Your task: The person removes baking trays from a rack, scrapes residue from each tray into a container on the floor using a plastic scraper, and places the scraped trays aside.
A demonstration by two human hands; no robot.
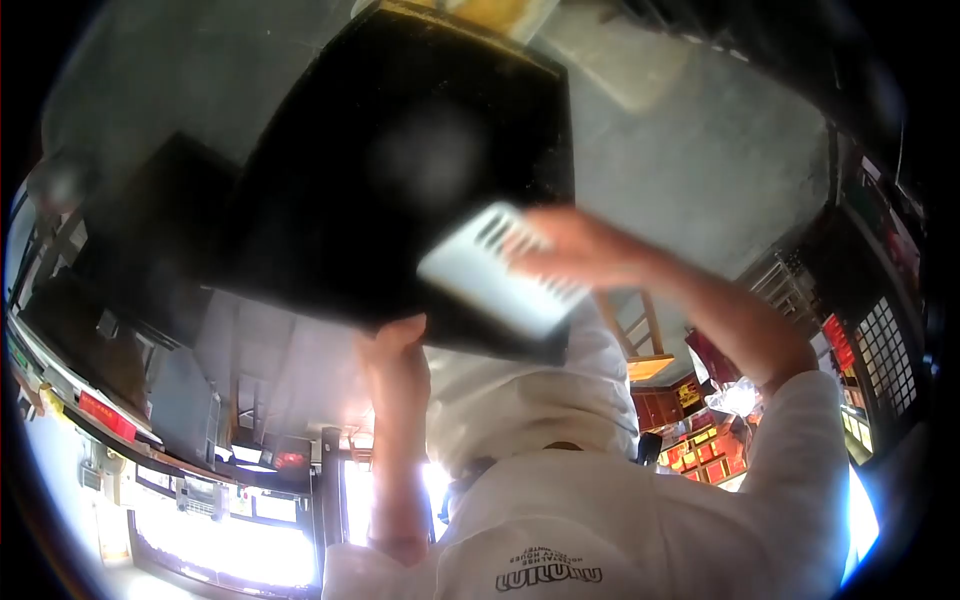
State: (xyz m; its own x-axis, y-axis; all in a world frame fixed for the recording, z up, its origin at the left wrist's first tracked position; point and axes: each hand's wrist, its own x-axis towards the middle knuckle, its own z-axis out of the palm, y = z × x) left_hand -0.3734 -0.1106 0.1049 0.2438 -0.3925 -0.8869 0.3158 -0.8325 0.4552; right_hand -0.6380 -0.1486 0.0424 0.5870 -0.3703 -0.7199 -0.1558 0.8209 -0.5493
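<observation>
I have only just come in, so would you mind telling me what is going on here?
A person's right hand holds a pale slotted piece over the near right part of a large dark panel. The left hand is at the panel's near edge, its fingers mostly hidden. Blur leaves it unclear whether the piece touches the panel.

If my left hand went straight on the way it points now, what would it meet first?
Your left hand would probably meet the near edge of the dark board first; they seem to touch, though blur hides the exact contact.
</observation>
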